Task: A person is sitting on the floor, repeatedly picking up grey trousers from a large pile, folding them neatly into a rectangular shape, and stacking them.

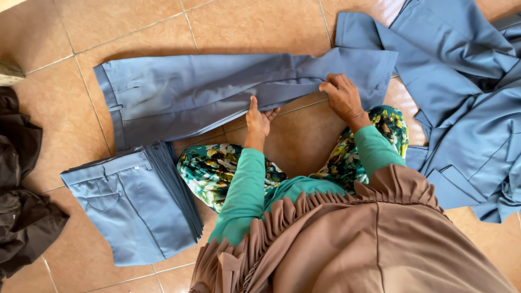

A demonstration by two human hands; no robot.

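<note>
A pair of grey-blue trousers (206, 89) lies flat across the tiled floor in front of me, waistband to the left, legs stretching right. My left hand (258, 119) rests at the near edge of the trouser legs, fingers apart and pressing the fabric. My right hand (342, 97) pinches the near edge of the legs further right, close to the hems. Both arms wear teal sleeves.
A stack of folded grey-blue trousers (135, 206) sits at my left. A heap of unfolded grey-blue garments (467, 97) lies at the right. Dark brown cloth (19, 184) is piled at the far left edge. My knees, in floral fabric, are below the hands.
</note>
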